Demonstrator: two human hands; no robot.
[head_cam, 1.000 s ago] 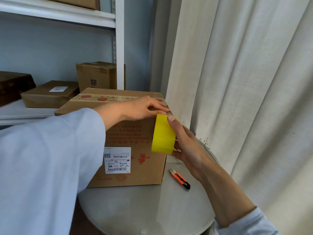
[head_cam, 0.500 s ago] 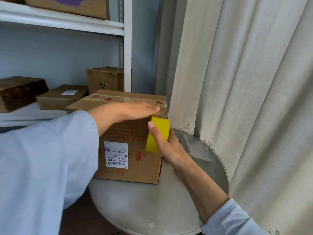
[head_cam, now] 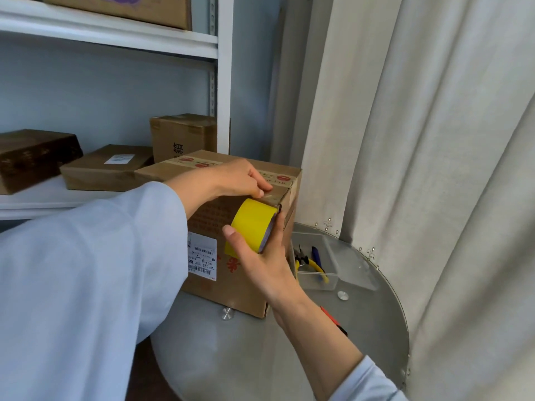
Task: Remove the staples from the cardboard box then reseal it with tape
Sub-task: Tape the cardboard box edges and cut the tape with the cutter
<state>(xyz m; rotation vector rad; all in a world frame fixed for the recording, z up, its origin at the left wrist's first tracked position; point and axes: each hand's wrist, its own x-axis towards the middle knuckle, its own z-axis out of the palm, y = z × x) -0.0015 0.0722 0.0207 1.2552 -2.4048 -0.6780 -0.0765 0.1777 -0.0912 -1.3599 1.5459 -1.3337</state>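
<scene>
Far left, on the shelf: three brown parcels, well apart from the work. Centre, on the round table: the cardboard box, upright, old printed tape along its top. Left hand on the box's near top edge, fingertips curled down, pinching or pinning what looks like the tape's free end. Right hand wrapped round the yellow tape roll, held against the box's near right corner. Right: a clear tray holding pliers. Risks: strip running crooked if pulled at an angle; free end lifting if the fingertips ease off; box sliding under the pull.
</scene>
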